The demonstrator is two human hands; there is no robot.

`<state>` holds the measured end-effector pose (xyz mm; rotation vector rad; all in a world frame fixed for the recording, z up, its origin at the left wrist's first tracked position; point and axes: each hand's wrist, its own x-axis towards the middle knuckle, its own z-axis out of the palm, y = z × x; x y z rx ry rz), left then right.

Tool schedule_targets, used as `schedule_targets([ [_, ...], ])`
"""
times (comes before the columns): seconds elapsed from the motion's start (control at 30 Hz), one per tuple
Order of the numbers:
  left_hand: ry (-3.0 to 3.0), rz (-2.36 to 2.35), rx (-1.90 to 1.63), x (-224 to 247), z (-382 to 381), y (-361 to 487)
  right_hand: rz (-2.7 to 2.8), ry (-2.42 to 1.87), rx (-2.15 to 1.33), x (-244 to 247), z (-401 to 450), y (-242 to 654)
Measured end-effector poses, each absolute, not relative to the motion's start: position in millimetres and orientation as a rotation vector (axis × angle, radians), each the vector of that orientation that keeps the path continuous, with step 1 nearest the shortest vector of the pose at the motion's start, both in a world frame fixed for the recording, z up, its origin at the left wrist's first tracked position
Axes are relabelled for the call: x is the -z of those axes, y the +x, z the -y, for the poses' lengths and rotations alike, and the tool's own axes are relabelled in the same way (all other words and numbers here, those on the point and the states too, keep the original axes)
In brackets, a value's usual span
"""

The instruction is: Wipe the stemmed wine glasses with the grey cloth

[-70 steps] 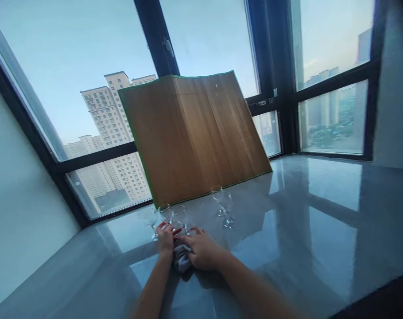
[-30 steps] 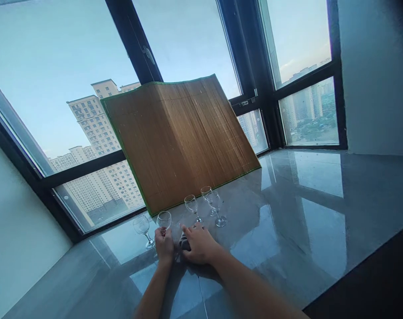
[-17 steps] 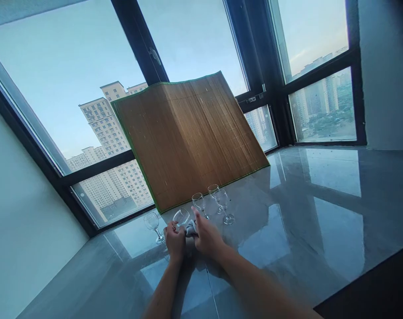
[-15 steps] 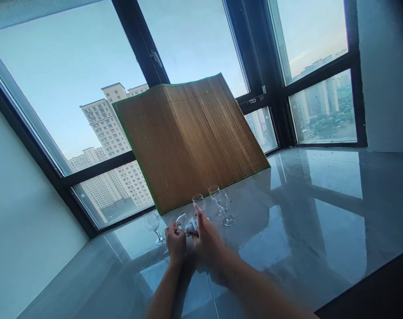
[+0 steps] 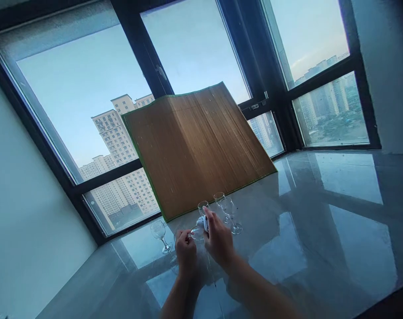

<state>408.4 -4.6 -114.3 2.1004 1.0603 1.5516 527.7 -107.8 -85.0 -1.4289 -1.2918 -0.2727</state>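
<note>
A clear stemmed glass (image 5: 197,233) lies tilted between my hands, its bowl toward the right. My left hand (image 5: 186,250) is closed round its stem end. My right hand (image 5: 218,237) pinches a whitish cloth (image 5: 202,223) against the bowl's rim. Just behind my right hand stands another glass (image 5: 203,206), partly hidden by the fingers. Two more upright glasses, one nearer (image 5: 227,207) and one behind it (image 5: 218,197), are to the right. To the left of my left hand, a single glass (image 5: 158,230) stands upright on the glossy grey surface.
Behind the glasses a brown slatted mat (image 5: 201,150) with green edging leans against the dark window frame (image 5: 281,110). The shiny tiled surface (image 5: 264,266) reflects the windows and reaches toward the right. A pale wall (image 5: 22,186) borders it on the left.
The view has shifted, so the scene sits slightly lower and farther right. My right hand and the cloth have turned on the glass, and the held glass now tilts more to the right.
</note>
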Motion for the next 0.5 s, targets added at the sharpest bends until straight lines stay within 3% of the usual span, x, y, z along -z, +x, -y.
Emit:
schedule_targets([
  [0.5,2.065,-1.151,-1.688,118,-12,401,1.253,-1.461,-0.097,93,97,521],
])
